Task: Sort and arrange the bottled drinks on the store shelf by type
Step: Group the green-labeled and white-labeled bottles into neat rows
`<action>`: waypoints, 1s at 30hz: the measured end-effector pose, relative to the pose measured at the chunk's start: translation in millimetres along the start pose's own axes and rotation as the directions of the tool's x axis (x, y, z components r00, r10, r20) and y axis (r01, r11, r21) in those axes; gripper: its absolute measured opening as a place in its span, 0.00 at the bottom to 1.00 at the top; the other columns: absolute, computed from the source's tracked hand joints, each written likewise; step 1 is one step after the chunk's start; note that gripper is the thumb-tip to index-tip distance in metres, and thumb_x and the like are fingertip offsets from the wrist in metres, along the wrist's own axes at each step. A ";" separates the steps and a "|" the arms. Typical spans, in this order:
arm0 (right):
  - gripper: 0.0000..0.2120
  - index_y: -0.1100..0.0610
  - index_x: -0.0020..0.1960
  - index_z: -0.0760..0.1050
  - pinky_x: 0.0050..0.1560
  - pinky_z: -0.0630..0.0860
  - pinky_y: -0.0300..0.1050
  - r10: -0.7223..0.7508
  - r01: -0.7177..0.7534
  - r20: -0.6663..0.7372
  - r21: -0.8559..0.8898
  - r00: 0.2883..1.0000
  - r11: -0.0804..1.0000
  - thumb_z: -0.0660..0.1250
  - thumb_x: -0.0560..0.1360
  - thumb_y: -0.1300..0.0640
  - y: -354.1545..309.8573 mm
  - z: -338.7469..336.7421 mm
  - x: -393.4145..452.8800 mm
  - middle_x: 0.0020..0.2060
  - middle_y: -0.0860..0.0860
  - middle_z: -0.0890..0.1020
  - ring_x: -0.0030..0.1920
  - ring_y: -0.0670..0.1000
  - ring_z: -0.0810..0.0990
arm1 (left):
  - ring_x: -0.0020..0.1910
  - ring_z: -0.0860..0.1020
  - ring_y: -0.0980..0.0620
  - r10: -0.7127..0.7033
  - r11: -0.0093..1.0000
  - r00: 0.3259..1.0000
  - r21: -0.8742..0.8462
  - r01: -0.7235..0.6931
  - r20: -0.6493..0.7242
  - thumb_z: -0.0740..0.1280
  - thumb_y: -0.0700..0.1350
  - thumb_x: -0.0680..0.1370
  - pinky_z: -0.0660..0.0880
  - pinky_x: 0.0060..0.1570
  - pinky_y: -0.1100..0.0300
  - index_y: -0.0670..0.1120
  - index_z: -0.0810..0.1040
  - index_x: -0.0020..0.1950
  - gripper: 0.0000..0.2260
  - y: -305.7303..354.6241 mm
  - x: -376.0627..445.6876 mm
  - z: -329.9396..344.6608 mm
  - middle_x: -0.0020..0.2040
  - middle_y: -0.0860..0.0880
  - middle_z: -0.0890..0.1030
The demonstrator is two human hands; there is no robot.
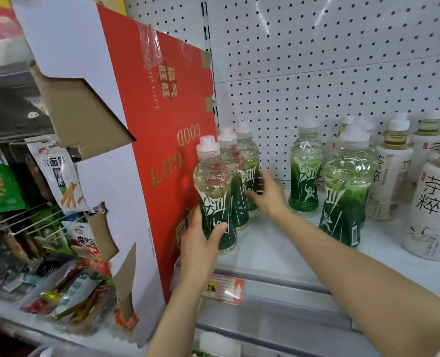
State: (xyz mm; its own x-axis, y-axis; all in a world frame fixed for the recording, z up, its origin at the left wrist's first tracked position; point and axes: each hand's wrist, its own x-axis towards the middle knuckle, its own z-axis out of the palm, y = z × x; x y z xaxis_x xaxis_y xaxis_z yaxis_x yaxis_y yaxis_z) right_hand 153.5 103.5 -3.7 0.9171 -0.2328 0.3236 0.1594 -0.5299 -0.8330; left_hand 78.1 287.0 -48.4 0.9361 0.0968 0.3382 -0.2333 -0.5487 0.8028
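Bottles everywhere on this white shelf (278, 251). Left hand (201, 243) is wrapped around the near green-label bottle (215, 199), thumb across the front, at the left end right beside a red and white cardboard box (147, 150). Two more green-label bottles (239, 176) are lined up behind it, going back toward the pegboard (342, 60). Right hand (266, 194) has its fingers against the side of the far one; can't tell if it's really gripping it. Two more green ones (342, 186) stand further right, then white-label tea bottles (435, 210) at the right edge. Snack packets (59, 181) hang off to the left.
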 end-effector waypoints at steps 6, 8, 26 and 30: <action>0.26 0.58 0.72 0.67 0.67 0.71 0.49 -0.121 0.098 -0.118 -0.187 0.986 0.978 0.70 0.76 0.58 -6.3 -13.4 -29.0 0.65 0.53 0.77 0.66 0.53 0.75 | 0.74 0.68 0.50 0.067 0.993 0.979 -0.083 -0.084 -0.195 0.68 0.51 0.80 0.66 0.73 0.46 0.53 0.60 0.80 0.30 24.6 -21.9 -0.5 0.76 0.51 0.70; 0.25 0.57 0.71 0.69 0.66 0.72 0.49 -0.296 0.234 -0.152 -0.328 0.943 0.915 0.69 0.76 0.58 -3.3 -31.4 -62.4 0.64 0.52 0.78 0.64 0.52 0.76 | 0.72 0.70 0.51 0.190 0.951 0.886 -0.144 -0.273 -0.423 0.67 0.47 0.81 0.67 0.71 0.52 0.51 0.64 0.78 0.25 47.4 -43.7 3.9 0.73 0.51 0.72; 0.14 0.59 0.52 0.81 0.42 0.77 0.47 -0.504 0.207 -0.205 -0.736 0.839 0.645 0.76 0.68 0.62 77.3 -139.1 -169.2 0.43 0.52 0.83 0.43 0.56 0.80 | 0.73 0.68 0.43 0.207 0.955 0.927 -0.268 -0.123 0.312 0.74 0.61 0.73 0.68 0.71 0.47 0.44 0.58 0.79 0.43 149.0 -30.3 148.8 0.75 0.43 0.70; 0.18 0.57 0.64 0.76 0.52 0.78 0.50 -0.293 0.086 -0.349 -0.503 0.890 0.860 0.71 0.75 0.59 72.3 -146.8 -155.2 0.55 0.53 0.81 0.53 0.54 0.79 | 0.61 0.78 0.51 0.180 0.911 0.963 -0.403 -0.085 0.203 0.75 0.59 0.72 0.75 0.63 0.52 0.49 0.61 0.75 0.38 133.5 -37.7 121.1 0.65 0.51 0.77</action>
State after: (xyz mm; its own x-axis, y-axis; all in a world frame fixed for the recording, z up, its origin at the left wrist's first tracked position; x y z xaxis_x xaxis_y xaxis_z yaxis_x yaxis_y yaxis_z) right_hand -30.9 -18.4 -48.3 0.6422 -0.3367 0.6887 0.0318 -0.8859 -0.4628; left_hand 43.6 109.6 -13.5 0.9126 -0.1739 0.3700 -0.3982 -0.1733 0.9008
